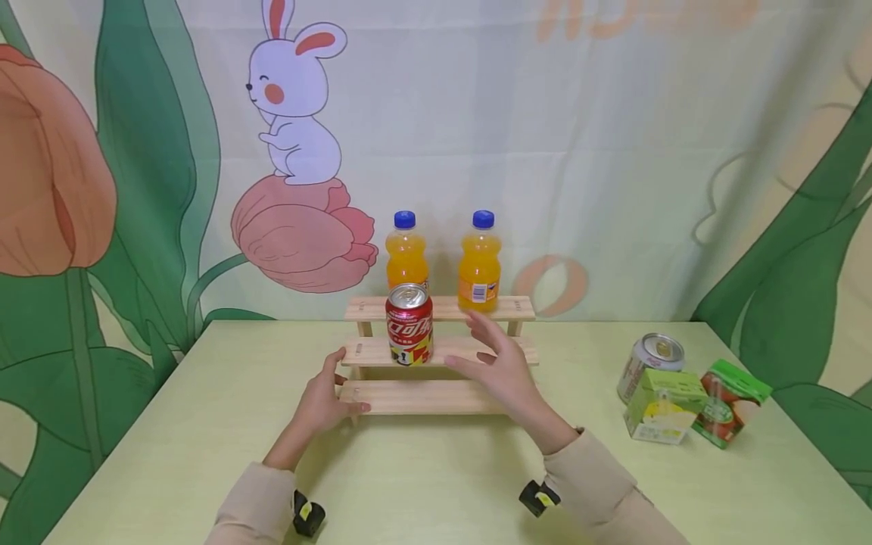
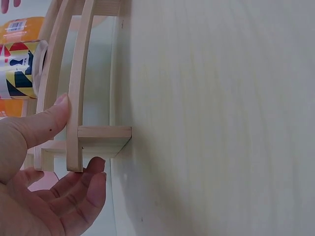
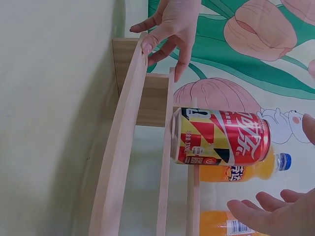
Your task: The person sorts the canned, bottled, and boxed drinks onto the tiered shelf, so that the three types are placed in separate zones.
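Observation:
A three-tier wooden rack (image 1: 436,398) stands on the table. My left hand (image 1: 325,400) grips its left end, with the thumb on the lowest plank and the fingers curled round the side, as the left wrist view shows. On the middle plank a red cola can (image 1: 410,327) stands upright, left of centre. Behind it, two orange soda bottles (image 1: 480,265) with blue caps are on the top plank. My right hand (image 1: 507,375) hovers right of the can, fingers spread and holding nothing; in the right wrist view its fingers (image 3: 268,201) are apart from the can.
At the table's right side are a silvery-white can (image 1: 635,371), a light green juice carton (image 1: 661,409) and a green-and-red carton (image 1: 725,409), close together. A printed curtain (image 1: 613,151) hangs behind the table (image 1: 436,484).

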Available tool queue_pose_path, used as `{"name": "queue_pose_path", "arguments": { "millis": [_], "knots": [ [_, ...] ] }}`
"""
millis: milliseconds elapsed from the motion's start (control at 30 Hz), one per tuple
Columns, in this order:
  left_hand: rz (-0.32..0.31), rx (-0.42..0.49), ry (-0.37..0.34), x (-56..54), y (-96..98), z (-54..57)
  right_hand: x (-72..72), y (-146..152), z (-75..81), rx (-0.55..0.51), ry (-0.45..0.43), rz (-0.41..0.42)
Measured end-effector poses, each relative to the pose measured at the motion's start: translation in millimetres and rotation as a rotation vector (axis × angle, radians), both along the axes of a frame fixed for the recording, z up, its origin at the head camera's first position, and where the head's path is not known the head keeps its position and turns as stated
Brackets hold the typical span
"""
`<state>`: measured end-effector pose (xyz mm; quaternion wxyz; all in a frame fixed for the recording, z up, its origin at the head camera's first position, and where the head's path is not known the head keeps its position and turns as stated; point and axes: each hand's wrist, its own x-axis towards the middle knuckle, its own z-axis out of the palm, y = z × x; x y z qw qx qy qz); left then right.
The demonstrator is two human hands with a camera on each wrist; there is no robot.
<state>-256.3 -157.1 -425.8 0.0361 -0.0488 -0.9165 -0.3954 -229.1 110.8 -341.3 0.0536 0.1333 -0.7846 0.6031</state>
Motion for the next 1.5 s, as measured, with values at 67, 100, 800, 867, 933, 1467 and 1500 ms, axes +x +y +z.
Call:
{"name": "queue_pose_path", "arguments": {
  "millis": [67, 100, 800, 867, 933, 1467, 1500],
  "knots": [
    [0.001, 0.000, -0.004, 0.0, 0.2, 0.1, 2.0, 3.3, -0.5, -0.003, -0.004, 0.001],
    [0.001, 0.000, -0.006, 0.1, 0.4, 0.3, 3.2, 4.8, -0.4, 0.000, -0.005, -0.001],
    [0.005, 0.003, -0.030, -0.3, 3.4, 1.5, 29.0, 42.5, -6.0, 0.117, 0.046, -0.007],
    [0.005, 0.004, -0.028, -0.2, 3.3, 2.0, 31.6, 46.9, -6.4, 0.122, 0.052, -0.007],
    [0.006, 0.004, -0.027, 0.2, 3.0, 2.4, 34.4, 51.5, -6.6, 0.129, 0.059, -0.005],
    [-0.013, 0.007, 0.005, 1.5, 0.0, 0.9, 44.4, 100.2, -6.9, 0.201, 0.137, -0.070],
    [-0.015, 0.006, 0.006, 1.3, 0.1, 0.8, 44.1, 103.8, -6.8, 0.204, 0.139, -0.079]
  ]
}}
